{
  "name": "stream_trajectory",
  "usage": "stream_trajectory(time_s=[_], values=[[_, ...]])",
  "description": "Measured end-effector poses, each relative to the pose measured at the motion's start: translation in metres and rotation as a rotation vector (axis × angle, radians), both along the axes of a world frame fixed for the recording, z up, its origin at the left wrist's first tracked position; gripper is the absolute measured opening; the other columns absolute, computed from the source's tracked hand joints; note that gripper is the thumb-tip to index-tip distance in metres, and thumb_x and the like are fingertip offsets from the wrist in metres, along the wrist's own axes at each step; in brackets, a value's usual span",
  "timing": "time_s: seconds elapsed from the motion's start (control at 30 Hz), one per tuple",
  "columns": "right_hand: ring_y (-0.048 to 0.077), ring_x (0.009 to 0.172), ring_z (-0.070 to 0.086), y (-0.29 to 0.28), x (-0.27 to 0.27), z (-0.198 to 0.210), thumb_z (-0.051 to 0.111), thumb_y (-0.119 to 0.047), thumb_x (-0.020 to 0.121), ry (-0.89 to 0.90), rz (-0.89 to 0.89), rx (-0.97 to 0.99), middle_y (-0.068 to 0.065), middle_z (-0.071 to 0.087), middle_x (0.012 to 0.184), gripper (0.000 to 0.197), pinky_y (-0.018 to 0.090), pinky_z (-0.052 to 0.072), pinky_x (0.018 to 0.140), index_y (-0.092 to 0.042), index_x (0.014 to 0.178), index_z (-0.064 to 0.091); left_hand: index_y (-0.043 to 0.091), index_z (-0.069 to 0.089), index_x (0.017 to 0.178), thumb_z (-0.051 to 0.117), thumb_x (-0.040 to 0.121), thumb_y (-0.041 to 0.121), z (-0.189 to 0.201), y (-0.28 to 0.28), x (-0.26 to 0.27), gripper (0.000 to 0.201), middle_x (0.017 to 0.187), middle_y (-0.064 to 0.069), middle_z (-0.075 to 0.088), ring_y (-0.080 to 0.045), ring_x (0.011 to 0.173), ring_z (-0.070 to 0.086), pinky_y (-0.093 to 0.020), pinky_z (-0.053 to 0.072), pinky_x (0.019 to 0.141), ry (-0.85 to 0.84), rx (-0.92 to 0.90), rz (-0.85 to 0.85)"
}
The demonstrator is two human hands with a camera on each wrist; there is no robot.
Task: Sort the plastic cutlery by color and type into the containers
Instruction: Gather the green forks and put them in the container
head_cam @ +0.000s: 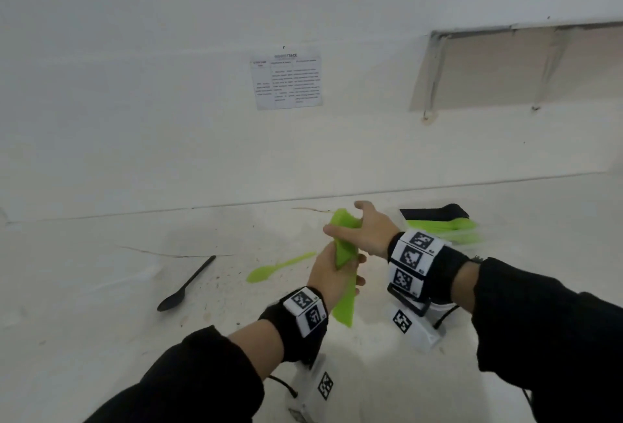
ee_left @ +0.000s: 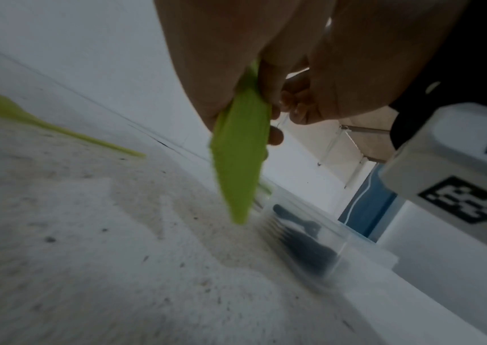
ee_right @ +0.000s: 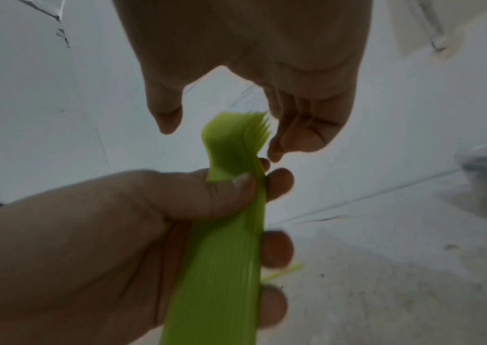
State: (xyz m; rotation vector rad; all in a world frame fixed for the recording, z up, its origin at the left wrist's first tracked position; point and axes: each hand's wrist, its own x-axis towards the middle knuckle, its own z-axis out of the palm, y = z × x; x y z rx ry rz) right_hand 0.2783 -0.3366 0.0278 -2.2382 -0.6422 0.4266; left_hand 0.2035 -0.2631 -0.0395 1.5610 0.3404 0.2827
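Centrally, the left hand (head_cam: 332, 274) grips a stack of green forks (ee_right: 224, 233) mid-handle; the right hand (head_cam: 365, 232) hovers loosely open at the tines. Light, stiff, slippery plastic, likely to fan apart unless squeezed.

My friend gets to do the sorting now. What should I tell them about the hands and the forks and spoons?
Left hand: grips a stack of green forks by the handles, tines up.
Right hand: fingers relaxed around the tine end; in the right wrist view they are not closed on it.
Containers sit just beyond the right hand, already holding black and green cutlery.
On the table: one green spoon and one black spoon lie loose, unsorted.
Left to do: put the fork stack in its container, then sort the two spoons.
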Motion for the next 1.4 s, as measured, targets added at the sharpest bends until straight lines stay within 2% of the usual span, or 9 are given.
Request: stream_trajectory(time_s=[0.1, 0.2, 0.33, 0.43, 0.57, 0.8, 1.1, 1.27, 1.4], values=[[0.019, 0.068, 0.059, -0.018, 0.020, 0.009, 0.069, -0.047, 0.075, -0.047, 0.038, -0.041, 0.005, 0.066, 0.087, 0.039, 0.030, 0.052, 0.065, -0.015, 0.095, 0.059, 0.021, 0.050, 0.100, 0.044, 0.094, 0.002, 0.002, -0.014, 0.010, 0.022, 0.090, 0.002, 0.061, -0.017, 0.060, 0.057, -0.031, 0.047, 0.060, 0.009, 0.149, -0.029], [0.016, 0.056, 0.058, -0.039, 0.043, 0.010, 0.072, -0.031, 0.076, 0.066, 0.053, 0.069, 0.004, 0.063, 0.067, 0.021, 0.029, 0.055, 0.063, -0.014, 0.073, 0.060, 0.025, 0.052, 0.095, 0.049, 0.092, 0.007, 0.003, -0.024, 0.021, 0.018, 0.092, 0.005, 0.063, -0.014, 0.062, 0.061, -0.029, 0.049, 0.063, 0.019, 0.286, -0.033], [0.016, 0.059, 0.057, -0.073, 0.064, 0.013, 0.066, -0.008, 0.082, 0.230, 0.070, 0.279, 0.009, 0.060, 0.075, 0.008, 0.020, 0.053, 0.054, -0.004, 0.085, 0.060, 0.023, 0.054, 0.084, 0.053, 0.093, 0.028, 0.005, -0.035, 0.038, 0.010, 0.085, 0.003, 0.062, -0.015, 0.065, 0.057, -0.029, 0.047, 0.068, 0.107, 0.486, -0.049], [0.014, 0.066, 0.057, -0.102, 0.082, 0.018, 0.063, 0.001, 0.083, 0.336, 0.208, 0.150, 0.008, 0.058, 0.079, 0.011, 0.020, 0.053, 0.062, -0.009, 0.087, 0.061, 0.014, 0.055, 0.103, 0.049, 0.096, 0.032, 0.010, -0.049, 0.047, 0.021, 0.090, -0.007, 0.058, -0.023, 0.081, 0.052, -0.028, 0.038, 0.071, 0.154, 0.791, -0.124], [0.004, 0.085, 0.054, -0.127, 0.102, 0.024, 0.067, -0.025, 0.081, -0.147, 0.495, -0.445, -0.014, 0.060, 0.091, 0.025, 0.017, 0.042, 0.081, -0.028, 0.106, 0.065, 0.017, 0.048, 0.123, 0.042, 0.097, 0.038, 0.014, -0.072, 0.061, 0.033, 0.118, -0.005, 0.056, -0.023, 0.105, 0.053, -0.031, 0.039, 0.081, 0.231, 1.115, -0.195], [-0.006, 0.074, 0.047, -0.146, 0.113, 0.006, 0.068, -0.045, 0.077, -0.342, 0.654, -0.578, -0.022, 0.053, 0.088, 0.047, 0.012, 0.037, 0.073, -0.028, 0.120, 0.060, 0.014, 0.045, 0.127, 0.044, 0.095, 0.045, 0.005, -0.103, 0.078, 0.044, 0.124, -0.005, 0.052, -0.027, 0.109, 0.054, -0.036, 0.038, 0.086, 0.309, 1.375, -0.233], [0.019, 0.101, 0.056, -0.154, 0.124, -0.008, 0.065, -0.034, 0.078, -0.525, 0.686, -0.661, 0.001, 0.060, 0.110, 0.038, 0.031, 0.046, 0.084, -0.021, 0.114, 0.059, 0.024, 0.037, 0.137, 0.063, 0.074, 0.064, -0.008, -0.117, 0.089, 0.079, 0.130, 0.006, 0.049, -0.014, 0.121, 0.046, -0.037, 0.024, 0.105, 0.320, 1.284, -0.103], [0.019, 0.103, 0.052, -0.168, 0.139, -0.029, 0.065, -0.033, 0.079, -0.477, 0.638, -0.725, 0.000, 0.053, 0.111, 0.045, 0.029, 0.045, 0.090, -0.016, 0.119, 0.054, 0.019, -0.007, 0.150, 0.080, 0.057, 0.057, -0.032, -0.104, 0.079, 0.133, 0.158, 0.003, 0.004, -0.016, 0.145, 0.007, -0.039, 0.010, 0.119, 0.300, 0.771, -0.050], [0.020, 0.106, 0.054, -0.173, 0.143, -0.038, 0.066, -0.036, 0.080, -0.437, 0.653, -0.803, 0.001, 0.054, 0.119, 0.050, 0.025, 0.043, 0.086, -0.015, 0.123, 0.052, 0.012, -0.013, 0.149, 0.081, 0.066, 0.042, -0.039, -0.095, 0.074, 0.129, 0.158, 0.000, -0.011, -0.013, 0.146, -0.002, -0.025, 0.006, 0.117, 0.406, 0.624, -0.166]])
